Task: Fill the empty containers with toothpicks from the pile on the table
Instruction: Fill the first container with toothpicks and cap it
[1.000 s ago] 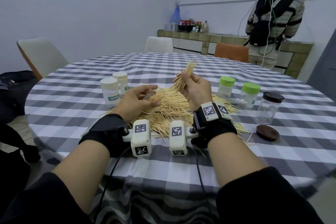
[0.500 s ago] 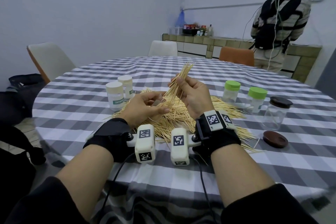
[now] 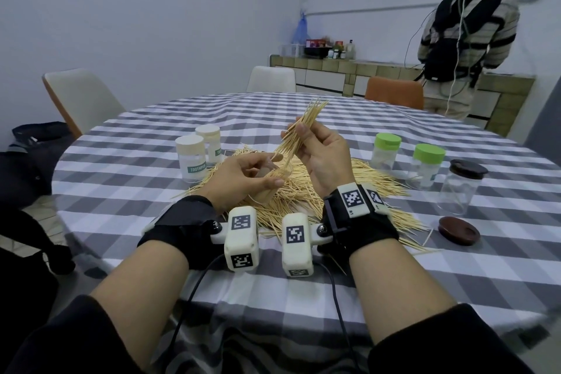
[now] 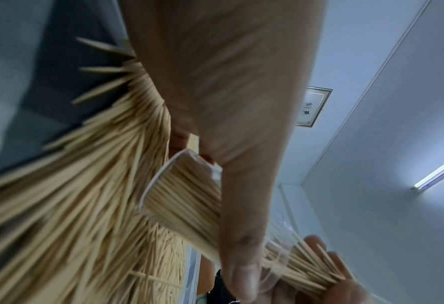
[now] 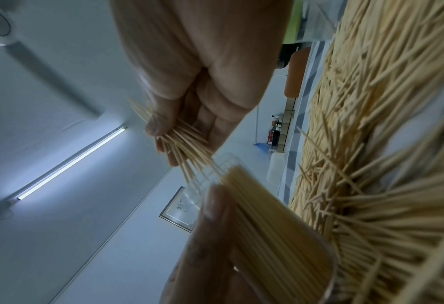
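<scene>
My left hand [image 3: 243,174] curls round a clear tub [image 3: 273,182], tilted and already packed with toothpicks, above the pile [image 3: 306,191] at the middle of the table [image 3: 394,282]. My right hand [image 3: 321,158] pinches a bundle [image 3: 299,130] between thumb and fingers, its lower tips at the tub's mouth. Two white-capped tubs [image 3: 190,158] stand left of the pile, two green-capped tubs [image 3: 428,164] and a jar [image 3: 461,185] right, a brown lid [image 3: 458,229] near the jar.
</scene>
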